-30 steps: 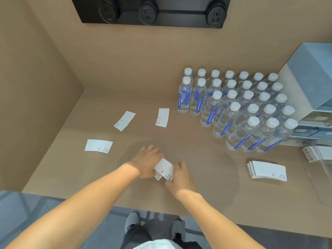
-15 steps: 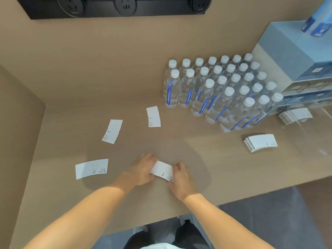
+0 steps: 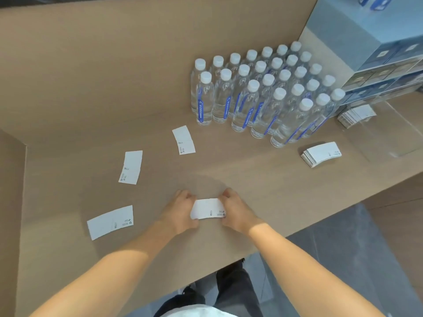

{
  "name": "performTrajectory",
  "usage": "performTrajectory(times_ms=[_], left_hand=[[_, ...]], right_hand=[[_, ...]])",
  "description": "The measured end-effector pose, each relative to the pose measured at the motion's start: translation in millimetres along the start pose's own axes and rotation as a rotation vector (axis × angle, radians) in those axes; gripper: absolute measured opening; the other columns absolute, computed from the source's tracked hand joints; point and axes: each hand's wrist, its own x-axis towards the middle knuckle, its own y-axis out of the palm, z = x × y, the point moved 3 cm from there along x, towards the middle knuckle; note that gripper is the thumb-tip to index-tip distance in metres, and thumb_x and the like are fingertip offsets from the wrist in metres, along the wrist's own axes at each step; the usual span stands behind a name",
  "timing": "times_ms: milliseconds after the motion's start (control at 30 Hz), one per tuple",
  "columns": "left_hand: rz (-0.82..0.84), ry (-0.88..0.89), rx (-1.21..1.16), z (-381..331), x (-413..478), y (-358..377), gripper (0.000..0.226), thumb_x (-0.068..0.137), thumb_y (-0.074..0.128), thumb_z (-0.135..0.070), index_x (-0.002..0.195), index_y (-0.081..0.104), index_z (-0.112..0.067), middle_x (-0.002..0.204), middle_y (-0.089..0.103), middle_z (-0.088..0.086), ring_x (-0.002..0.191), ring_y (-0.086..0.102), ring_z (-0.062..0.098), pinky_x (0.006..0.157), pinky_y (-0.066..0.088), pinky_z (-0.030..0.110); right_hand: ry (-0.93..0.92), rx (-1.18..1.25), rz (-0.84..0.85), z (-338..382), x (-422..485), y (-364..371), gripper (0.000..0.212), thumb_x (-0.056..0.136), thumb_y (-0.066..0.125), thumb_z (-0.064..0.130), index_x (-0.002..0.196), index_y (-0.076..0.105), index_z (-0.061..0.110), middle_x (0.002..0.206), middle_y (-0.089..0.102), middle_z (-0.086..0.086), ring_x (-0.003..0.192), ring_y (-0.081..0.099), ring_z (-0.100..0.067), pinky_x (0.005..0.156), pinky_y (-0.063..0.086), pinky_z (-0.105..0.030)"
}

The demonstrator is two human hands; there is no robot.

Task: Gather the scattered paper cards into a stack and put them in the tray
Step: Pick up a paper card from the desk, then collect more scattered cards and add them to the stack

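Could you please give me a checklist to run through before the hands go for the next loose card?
1. Small white paper card bundle held at both ends by the left hand and right hand: ok.
2. Bundle edges squared up: cannot tell, the fingers cover both ends.
3. Loose cards left to gather: not ok. Three remain: the near-left white card, the middle-left white card and the far white card.
4. Path to those cards free of obstacles: ok, only bare tan tabletop lies between.
5. Clear plastic water bottles standing apart from the loose cards: ok.
6. Clear tray at the right has room: cannot tell.
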Motion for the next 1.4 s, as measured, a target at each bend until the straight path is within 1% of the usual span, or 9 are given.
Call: performTrajectory(times_ms=[200, 333, 533, 667, 800, 867, 1067, 1200, 1400], left_hand=[[-0.224, -0.022, -0.193, -6, -24, 24, 0.038, 0.073, 0.069, -0.024, 0.105, 0.059, -0.006, 0.109, 0.046, 0.004, 0.109, 0.04, 0.02, 0.082, 0.037, 0.018], [-0.249, 0.012, -0.207, -4, -28, 23, 0.044, 0.072, 0.072, -0.02, 0.112, 0.06, -0.006, 0.112, 0.048, 0.005, 0.109, 0.041, 0.019, 0.088, 0.043, 0.024], [-0.1, -0.017, -0.146, -6, -16, 14, 0.047, 0.071, 0.07, -0.026, 0.111, 0.055, -0.008, 0.114, 0.044, 0.003, 0.114, 0.039, 0.021, 0.093, 0.044, 0.027], [0.05, -0.101, -0.222, 3, 0, -6, 0.064, 0.064, 0.082, -0.046, 0.114, 0.058, -0.014, 0.111, 0.049, -0.001, 0.106, 0.046, 0.016, 0.091, 0.046, 0.03], [-0.023, -0.231, -0.291, 22, 18, -47, 0.051, 0.073, 0.079, -0.042, 0.115, 0.063, -0.017, 0.101, 0.057, -0.006, 0.088, 0.054, 0.012, 0.077, 0.045, 0.024], [-0.064, -0.278, -0.26, 29, 31, -68, 0.042, 0.078, 0.076, -0.034, 0.115, 0.063, -0.017, 0.098, 0.056, -0.006, 0.086, 0.055, 0.014, 0.073, 0.042, 0.023], [-0.003, -0.281, 0.007, 41, 72, -125, 0.041, 0.089, 0.06, -0.021, 0.129, 0.052, -0.024, 0.125, 0.054, -0.002, 0.113, 0.053, 0.022, 0.092, 0.048, 0.035], [0.059, -0.195, 0.169, 39, 102, -145, 0.045, 0.089, 0.052, -0.008, 0.13, 0.051, -0.025, 0.125, 0.053, 0.0, 0.119, 0.051, 0.025, 0.091, 0.048, 0.035], [0.093, -0.113, 0.269, 33, 141, -159, 0.051, 0.089, 0.05, -0.005, 0.135, 0.045, -0.025, 0.127, 0.048, -0.001, 0.114, 0.051, 0.025, 0.08, 0.047, 0.033]], right_hand=[[-0.055, -0.092, 0.01, -4, 9, -6, 0.047, 0.074, 0.054, -0.001, 0.12, 0.055, 0.007, 0.129, 0.041, -0.01, 0.12, 0.042, -0.028, 0.099, 0.045, -0.036], [-0.071, -0.118, 0.018, -5, 6, -5, 0.044, 0.073, 0.051, -0.001, 0.117, 0.051, 0.005, 0.127, 0.04, -0.01, 0.119, 0.04, -0.028, 0.097, 0.045, -0.035], [-0.087, -0.146, 0.088, -6, 12, -12, 0.041, 0.076, 0.053, -0.001, 0.116, 0.047, 0.008, 0.124, 0.037, -0.007, 0.116, 0.04, -0.028, 0.091, 0.048, -0.037], [-0.116, -0.168, 0.196, -12, 25, -24, 0.055, 0.076, 0.063, 0.008, 0.129, 0.045, 0.011, 0.128, 0.038, -0.008, 0.118, 0.041, -0.029, 0.094, 0.048, -0.04], [-0.117, -0.074, 0.27, -14, 55, -51, 0.057, 0.08, 0.066, 0.019, 0.133, 0.048, 0.01, 0.128, 0.048, -0.012, 0.121, 0.046, -0.029, 0.102, 0.042, -0.034], [-0.1, -0.029, 0.231, -12, 76, -68, 0.047, 0.082, 0.063, 0.017, 0.127, 0.052, 0.009, 0.125, 0.052, -0.011, 0.118, 0.051, -0.029, 0.099, 0.042, -0.031], [-0.071, 0.084, 0.125, 16, 128, -94, 0.027, 0.083, 0.06, 0.019, 0.106, 0.056, 0.005, 0.11, 0.057, -0.012, 0.101, 0.056, -0.03, 0.086, 0.048, -0.032], [-0.036, 0.199, 0.061, 38, 146, -94, 0.014, 0.081, 0.059, 0.02, 0.086, 0.047, 0.018, 0.093, 0.05, -0.004, 0.084, 0.048, -0.023, 0.071, 0.038, -0.026], [0.087, 0.271, -0.013, 56, 165, -89, 0.036, 0.082, 0.064, 0.028, 0.111, 0.054, 0.009, 0.111, 0.055, -0.008, 0.105, 0.055, -0.028, 0.08, 0.046, -0.032]])
